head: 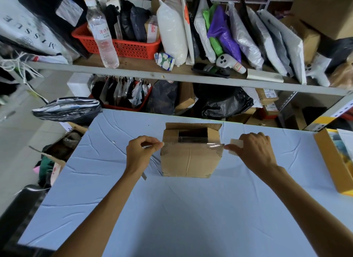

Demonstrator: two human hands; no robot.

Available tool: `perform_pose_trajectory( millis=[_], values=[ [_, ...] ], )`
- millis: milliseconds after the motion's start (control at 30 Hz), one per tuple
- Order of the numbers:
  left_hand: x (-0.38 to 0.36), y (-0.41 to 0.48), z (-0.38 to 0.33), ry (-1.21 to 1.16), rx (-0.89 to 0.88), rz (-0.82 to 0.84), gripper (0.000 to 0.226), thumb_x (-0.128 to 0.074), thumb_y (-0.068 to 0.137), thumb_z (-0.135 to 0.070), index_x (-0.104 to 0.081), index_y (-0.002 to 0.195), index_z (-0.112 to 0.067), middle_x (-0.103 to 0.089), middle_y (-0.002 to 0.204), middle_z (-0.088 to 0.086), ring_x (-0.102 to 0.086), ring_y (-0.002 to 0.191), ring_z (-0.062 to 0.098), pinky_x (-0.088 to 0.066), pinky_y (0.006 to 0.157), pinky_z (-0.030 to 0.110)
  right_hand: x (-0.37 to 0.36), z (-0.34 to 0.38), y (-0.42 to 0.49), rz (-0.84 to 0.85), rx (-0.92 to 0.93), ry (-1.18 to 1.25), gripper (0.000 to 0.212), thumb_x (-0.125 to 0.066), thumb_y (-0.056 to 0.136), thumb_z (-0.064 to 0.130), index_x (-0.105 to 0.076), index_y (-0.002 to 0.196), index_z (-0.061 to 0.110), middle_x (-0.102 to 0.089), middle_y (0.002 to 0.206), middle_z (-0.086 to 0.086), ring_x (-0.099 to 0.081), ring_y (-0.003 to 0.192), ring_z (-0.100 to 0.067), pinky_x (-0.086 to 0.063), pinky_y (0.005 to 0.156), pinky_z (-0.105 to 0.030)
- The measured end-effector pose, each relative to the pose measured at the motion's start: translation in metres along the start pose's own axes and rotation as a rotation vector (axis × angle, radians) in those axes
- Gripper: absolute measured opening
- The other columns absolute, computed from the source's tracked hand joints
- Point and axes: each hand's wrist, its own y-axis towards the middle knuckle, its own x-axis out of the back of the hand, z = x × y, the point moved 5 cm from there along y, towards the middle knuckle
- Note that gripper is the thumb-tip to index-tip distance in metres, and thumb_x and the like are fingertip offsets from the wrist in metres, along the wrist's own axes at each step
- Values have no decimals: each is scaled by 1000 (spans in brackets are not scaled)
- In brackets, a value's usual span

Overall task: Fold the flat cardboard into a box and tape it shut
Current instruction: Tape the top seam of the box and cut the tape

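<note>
The box (191, 161) is set on the table (172, 209), near the middle of the far edge and well apart from the left and right edges. Its long axis is laid left to right, parallel to that far edge. Its opening is turned upward: the far flap is stood up, two side flaps are folded inward, and a dark gap is left between them. A broad brown panel is turned toward the near edge.

A strip of clear tape (214, 145) is stretched left to right across the box, along the top of that near panel, and is seen lapping over the right corner.

The left hand (139, 153) is held just beside the box's left side, fingers curled, and the tape's end is pinched between thumb and forefinger. The right hand (256, 151) is held just beside the right side, fingers curled round a pale roll (236, 145), with a fingertip touching the tape at the box's corner.

A yellow carton (328, 161) is seen at the table's right edge.
</note>
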Motion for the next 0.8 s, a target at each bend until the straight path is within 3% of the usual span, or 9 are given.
perform_pose_trajectory(
  millis=[267, 433, 533, 633, 700, 800],
  values=[
    [-4, 3, 6, -47, -27, -14, 16, -82, 71, -17, -69, 78, -23, -72, 85, -13, -70, 80, 9, -53, 68, 14, -3, 3, 0, -65, -3, -80, 66, -54, 75, 71, -63, 71, 6, -62, 66, -8, -46, 66, -25, -31, 67, -33],
    [-9, 2, 2, -108, -79, 18, 11, -78, 75, -12, -69, 80, -12, -74, 83, -6, -70, 79, 12, -55, 68, 14, -3, 4, 4, -56, -16, -98, 67, -56, 77, 69, -65, 104, 8, -70, 89, -13, -58, 83, -32, -40, 75, -38],
    [-11, 2, 1, -128, -101, 44, 11, -76, 77, -11, -67, 83, -9, -73, 83, 1, -70, 79, 16, -56, 70, 19, -2, 6, 6, -34, -2, -47, 74, -60, 77, 66, -56, 127, 12, -67, 106, -14, -61, 93, -35, -46, 82, -40],
    [-12, 2, 4, -137, -84, 49, 15, -76, 78, -12, -66, 89, -9, -74, 87, 1, -70, 82, 15, -59, 77, 28, 1, 8, 10, -8, 48, 1, 83, -65, 75, 63, -42, 142, 19, -65, 107, -13, -62, 91, -35, -48, 77, -39],
    [-12, 1, 5, -153, -82, 40, 25, -77, 77, -13, -66, 100, -12, -74, 91, 0, -71, 85, 15, -59, 81, 33, 0, 7, 16, 56, 88, 3, 90, -64, 74, 64, -30, 148, 25, -66, 105, -12, -62, 91, -33, -49, 75, -38],
    [-11, 2, 5, -282, -41, 117, 70, -77, 75, -6, -48, 136, -24, -75, 91, 6, -71, 87, 17, -57, 84, 25, -2, 5, 23, 120, 128, 19, 96, -65, 72, 66, -21, 151, 32, -66, 102, -9, -62, 88, -29, -47, 69, -35]
  ],
)
